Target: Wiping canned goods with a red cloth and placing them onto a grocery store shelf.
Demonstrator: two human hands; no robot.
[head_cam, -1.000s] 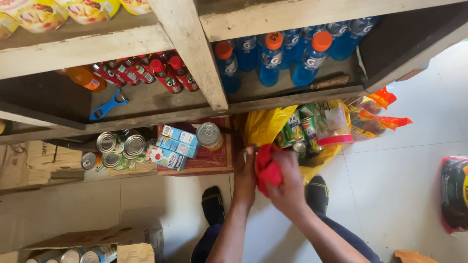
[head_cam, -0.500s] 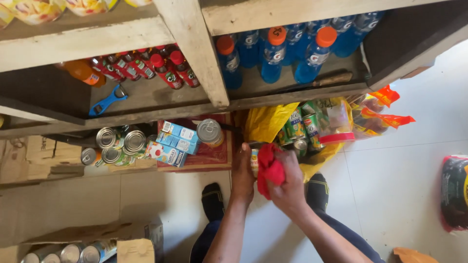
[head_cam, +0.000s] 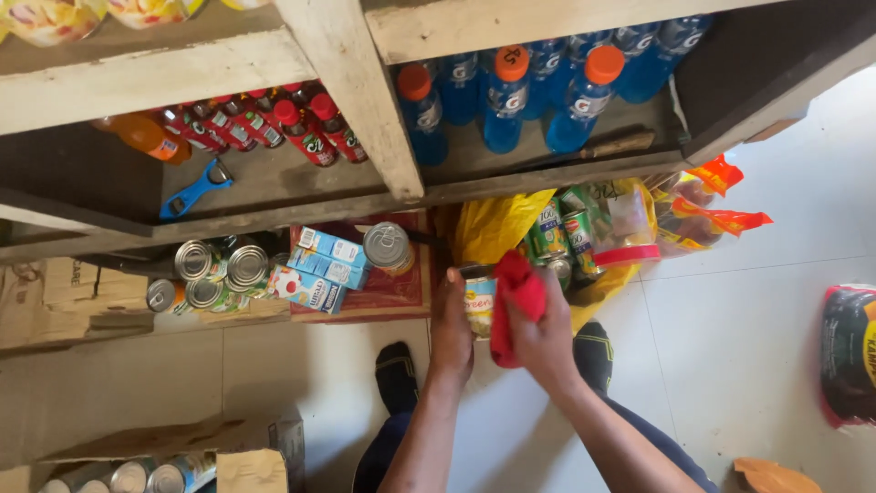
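While the left hand (head_cam: pixel 452 329) wraps around a tin can (head_cam: pixel 478 301) and holds it over the floor, the right hand (head_cam: pixel 540 336) is closed on a red cloth (head_cam: pixel 513 306) pressed against the can's side, so both hands meet at the can. Just beyond the hands sits a yellow bag (head_cam: pixel 497 228) holding more cans. To the left of the left hand lie blue cartons (head_cam: pixel 324 258) and a cluster of silver-topped tins (head_cam: pixel 214 274). Farther ahead, the wooden shelf (head_cam: pixel 347 100) carries blue bottles (head_cam: pixel 506 96) with orange caps and red-capped bottles (head_cam: pixel 274 123).
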